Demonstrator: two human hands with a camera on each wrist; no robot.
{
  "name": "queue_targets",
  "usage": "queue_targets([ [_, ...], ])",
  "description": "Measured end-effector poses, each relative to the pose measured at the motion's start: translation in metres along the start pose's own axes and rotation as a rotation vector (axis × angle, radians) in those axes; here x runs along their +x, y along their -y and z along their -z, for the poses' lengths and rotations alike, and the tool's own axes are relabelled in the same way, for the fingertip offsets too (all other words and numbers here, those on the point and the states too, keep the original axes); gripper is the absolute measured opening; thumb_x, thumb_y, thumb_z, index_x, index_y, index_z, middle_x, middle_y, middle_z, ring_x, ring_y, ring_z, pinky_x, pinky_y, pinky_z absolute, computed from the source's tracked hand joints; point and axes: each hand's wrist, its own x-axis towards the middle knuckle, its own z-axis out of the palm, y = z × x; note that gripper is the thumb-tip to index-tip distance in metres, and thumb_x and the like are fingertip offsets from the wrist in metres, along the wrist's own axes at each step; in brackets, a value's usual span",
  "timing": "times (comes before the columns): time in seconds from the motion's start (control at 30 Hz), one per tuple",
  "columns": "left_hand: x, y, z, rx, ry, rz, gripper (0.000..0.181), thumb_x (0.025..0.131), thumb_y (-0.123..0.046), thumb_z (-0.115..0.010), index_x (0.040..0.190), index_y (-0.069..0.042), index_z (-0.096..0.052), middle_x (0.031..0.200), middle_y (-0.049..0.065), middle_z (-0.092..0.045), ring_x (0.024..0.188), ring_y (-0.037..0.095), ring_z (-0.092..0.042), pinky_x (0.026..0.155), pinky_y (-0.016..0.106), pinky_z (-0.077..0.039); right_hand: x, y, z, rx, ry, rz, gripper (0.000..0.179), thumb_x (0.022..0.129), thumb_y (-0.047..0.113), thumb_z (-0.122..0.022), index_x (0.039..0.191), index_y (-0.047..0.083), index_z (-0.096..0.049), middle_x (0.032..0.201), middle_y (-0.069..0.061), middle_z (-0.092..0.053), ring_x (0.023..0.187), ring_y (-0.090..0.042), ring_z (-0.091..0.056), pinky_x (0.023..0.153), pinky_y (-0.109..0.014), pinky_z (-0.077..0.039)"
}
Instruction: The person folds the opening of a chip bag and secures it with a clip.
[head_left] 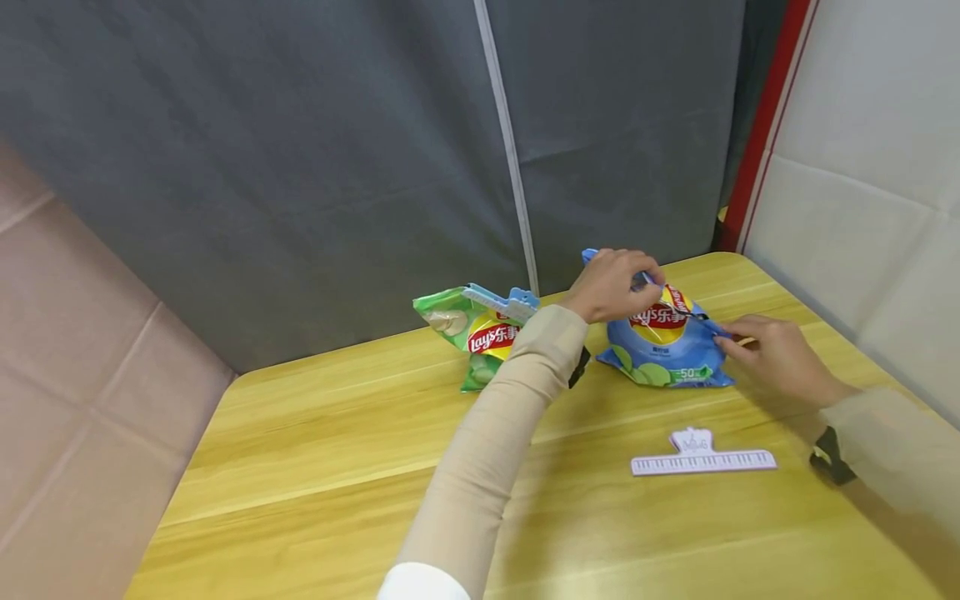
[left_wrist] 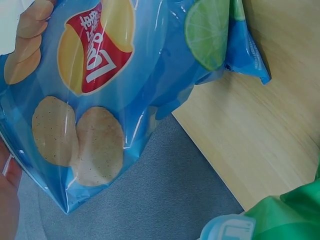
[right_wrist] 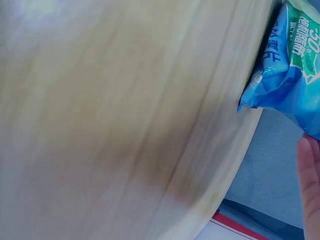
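Note:
A blue Lay's chip bag (head_left: 648, 354) stands on the table near its back right. My left hand (head_left: 615, 285) reaches over and grips its top edge from the left. At the bag's right edge, my right hand (head_left: 776, 354) pinches the film between thumb and fingers. The left wrist view shows the bag front (left_wrist: 165, 85) close up, with left fingers (left_wrist: 9, 195) along its edge. In the right wrist view, right fingers (right_wrist: 310, 175) lie against the lower blue film (right_wrist: 295, 95). Bag film hides part of each hand there.
Left of the blue bag is a green Lay's bag (head_left: 450, 321) with a light blue clip (head_left: 495, 300) across its top, partly behind my left arm. A pale purple clip with piano keys (head_left: 705, 462) lies on the wooden table (head_left: 315, 467). Grey curtain (head_left: 337, 167) hangs behind.

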Motion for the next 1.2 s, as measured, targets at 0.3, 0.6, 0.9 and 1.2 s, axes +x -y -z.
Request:
queue_targets([
  [0.3,-0.0002,-0.0021,-0.0015,0.029,-0.011,0.037,0.025,0.088,-0.036,-0.047,0.098,-0.022,-0.066,0.099,-0.011,-0.061,0.092,0.004,-0.052,0.091,0.018,-0.028,-0.0033,-0.0020,0.0016,0.161,0.033,-0.124,0.028,0.092,0.014,-0.047,0.100,-0.009,-0.063,0.093,-0.023,-0.062,0.077,0.005,-0.051,0.061,-0.006,-0.038],
  [0.6,-0.0015,-0.0032,-0.0026,0.047,-0.018,0.033,0.023,0.087,-0.039,-0.051,0.095,-0.023,-0.066,0.098,-0.012,-0.061,0.094,0.004,-0.052,0.091,0.019,-0.028,-0.0030,-0.0005,0.0035,0.357,0.113,-0.446,0.049,0.093,0.035,-0.043,0.110,-0.009,-0.057,0.094,0.009,-0.059,0.073,0.009,-0.050,0.061,-0.017,-0.047],
  [0.9,-0.0022,-0.0030,-0.0031,0.054,-0.016,0.020,0.023,0.086,-0.039,-0.054,0.095,-0.021,-0.066,0.097,-0.012,-0.062,0.093,0.004,-0.052,0.091,0.018,-0.028,0.0000,-0.0049,-0.0008,0.479,0.135,-0.533,0.056,0.090,0.037,-0.048,0.117,-0.013,-0.050,0.082,0.034,-0.048,0.073,0.010,-0.048,0.062,-0.020,-0.049],
  [1.2,-0.0013,-0.0023,-0.0024,0.077,-0.005,-0.003,0.022,0.085,-0.035,-0.057,0.097,-0.020,-0.066,0.098,-0.011,-0.062,0.092,0.004,-0.053,0.089,0.019,-0.030,0.0029,-0.0052,-0.0033,0.492,0.173,-0.569,0.058,0.089,0.042,-0.047,0.115,-0.010,-0.052,0.086,0.025,-0.050,0.074,0.005,-0.049,0.064,-0.022,-0.048],
])
